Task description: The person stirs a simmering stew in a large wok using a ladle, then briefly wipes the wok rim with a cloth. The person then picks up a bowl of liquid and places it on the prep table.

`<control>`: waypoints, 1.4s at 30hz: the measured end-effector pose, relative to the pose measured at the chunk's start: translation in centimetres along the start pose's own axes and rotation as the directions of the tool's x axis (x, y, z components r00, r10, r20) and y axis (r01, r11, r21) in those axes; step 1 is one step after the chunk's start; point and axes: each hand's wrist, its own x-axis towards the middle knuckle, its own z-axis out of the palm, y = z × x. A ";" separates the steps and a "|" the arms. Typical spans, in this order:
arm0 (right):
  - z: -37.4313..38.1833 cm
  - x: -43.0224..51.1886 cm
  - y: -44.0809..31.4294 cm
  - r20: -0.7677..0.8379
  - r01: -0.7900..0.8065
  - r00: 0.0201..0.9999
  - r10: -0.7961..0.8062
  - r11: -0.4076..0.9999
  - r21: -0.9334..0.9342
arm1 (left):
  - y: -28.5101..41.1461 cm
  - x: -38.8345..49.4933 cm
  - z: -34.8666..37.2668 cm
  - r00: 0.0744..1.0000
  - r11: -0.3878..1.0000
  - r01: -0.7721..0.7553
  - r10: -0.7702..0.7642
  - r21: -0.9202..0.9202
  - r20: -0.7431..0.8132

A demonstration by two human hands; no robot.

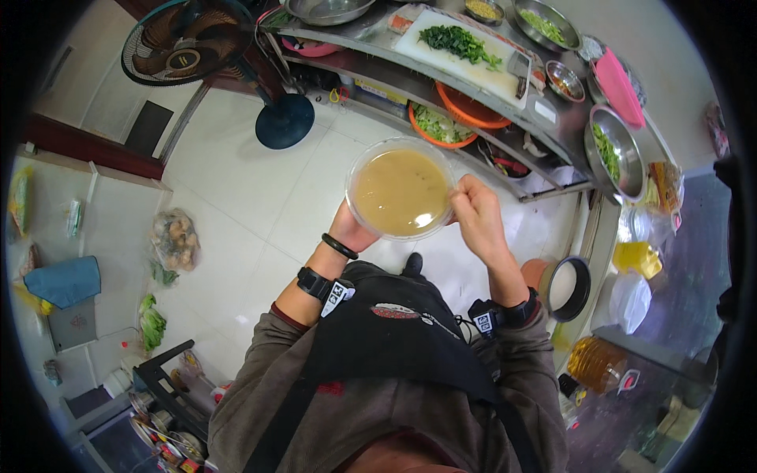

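A round clear plastic bowl (402, 189) of cloudy tan liquid is held in front of me, above the tiled floor. Under and against its lower left side is my left hand (353, 229), its fingers mostly hidden by the bowl. My right hand (476, 213) grips the rim at the right, thumb and curled fingers on the edge. Farther off, on the steel table (378, 50), lies a white cutting board (426, 53) with chopped green leaves (458, 42) and a cleaver (520, 71).
Steel bowls of cut vegetables, such as this one (633, 159), stand on the table. Orange baskets (445, 142) sit on its lower shelves. A pedestal fan (285, 121) stands at the upper left. At the right are a dark pot (571, 290) and an oil jug (597, 363); lettuce (152, 322) lies at the left.
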 end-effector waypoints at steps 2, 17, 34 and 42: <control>-1.7 2.2 0.0 0.041 0.047 0.998 -0.044 0.996 -0.077 | -1.0 2.8 0.6 0.982 0.955 0.025 0.032 -0.294 0.187; -6.1 19.1 1.1 0.300 -0.006 0.954 0.013 1.000 -0.025 | 3.7 15.6 -1.8 0.989 0.944 -0.100 0.060 -0.313 -0.134; -13.3 32.6 2.9 0.321 -0.124 0.945 0.061 0.976 0.179 | 11.6 31.8 -0.3 0.998 0.929 -0.032 0.053 -0.369 0.046; -18.1 40.9 3.3 0.419 -0.199 0.900 0.122 0.969 0.146 | 9.9 38.1 2.6 0.989 0.918 -0.122 0.146 -0.377 0.036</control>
